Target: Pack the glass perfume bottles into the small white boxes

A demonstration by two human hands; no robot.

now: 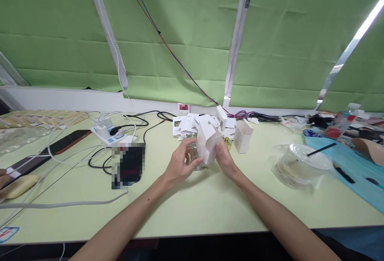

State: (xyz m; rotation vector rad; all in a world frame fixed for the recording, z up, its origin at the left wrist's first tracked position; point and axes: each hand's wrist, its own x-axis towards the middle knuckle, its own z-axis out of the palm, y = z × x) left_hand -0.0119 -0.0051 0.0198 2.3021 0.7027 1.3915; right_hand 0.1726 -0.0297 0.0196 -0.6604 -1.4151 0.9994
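A small white paper box is held tilted above the table, its end flaps folded outward. My right hand grips its right side. On the left side, the curved fingers and thumb of my left hand close on the same box. Partly hidden behind and under the box is a clear glass container; its contents cannot be made out. Just beyond my right hand lies a small yellow-green object. A second white box stands upright to the right, its top flap raised.
White cards and papers lie heaped behind the hands, beside another white box. Cables and a power strip, phones and a pixelated dark object occupy the left. A lidded plastic cup with a black straw stands right.
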